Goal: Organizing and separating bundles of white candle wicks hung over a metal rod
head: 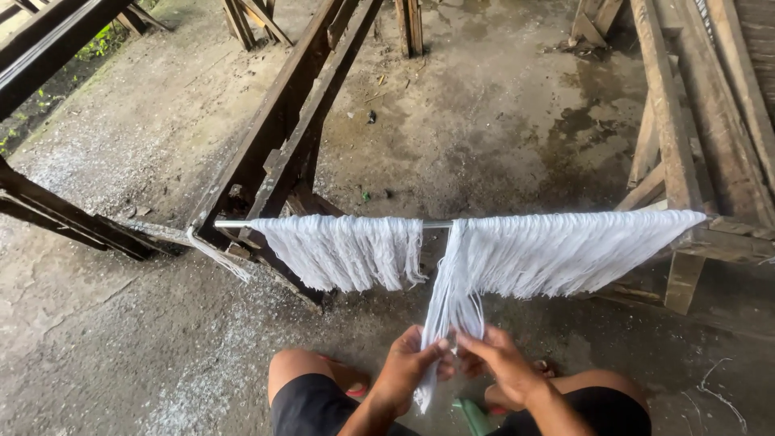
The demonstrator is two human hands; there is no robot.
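Pinching one drawn-down bundle of white yarn point(452, 311), the left hand point(408, 367) and right hand point(500, 363) both grip it closed below the metal rod point(436, 224). Pulling hard could probably slide the rod off its wooden frame point(274, 153), dropping the hanging yarn onto the wet concrete floor point(484, 113).

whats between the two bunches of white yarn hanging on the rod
In the head view, a short bare stretch of the metal rod separates the left yarn bunch from the right yarn bunch; wet concrete floor shows behind.
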